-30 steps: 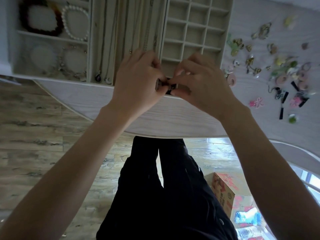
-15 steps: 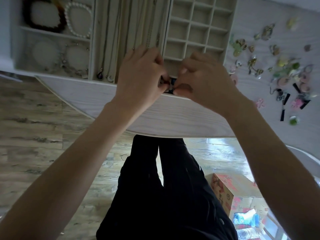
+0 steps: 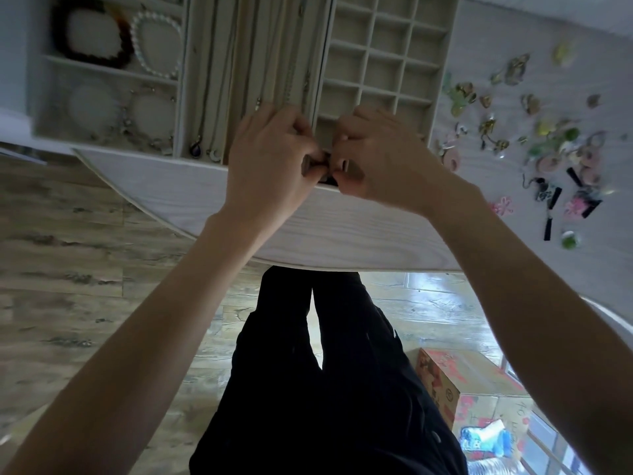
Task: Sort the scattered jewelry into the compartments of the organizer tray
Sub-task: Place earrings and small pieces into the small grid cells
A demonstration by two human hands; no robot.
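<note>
Pale wood-grain table (image 3: 342, 234), plank floor (image 3: 68, 252), left hand (image 3: 270, 166) and right hand (image 3: 380, 159) pinching perhaps a dark clip (image 3: 323, 166)

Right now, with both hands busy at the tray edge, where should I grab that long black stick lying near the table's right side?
Probably pinch the black stick at its middle, across its narrow width, coming straight down from above. It lies flat on the table, running near-to-far, with bare surface along both long sides; the pink flower piece lies apart on its left. Its upper end nears the scattered jewelry pile, so avoid that end.
</note>
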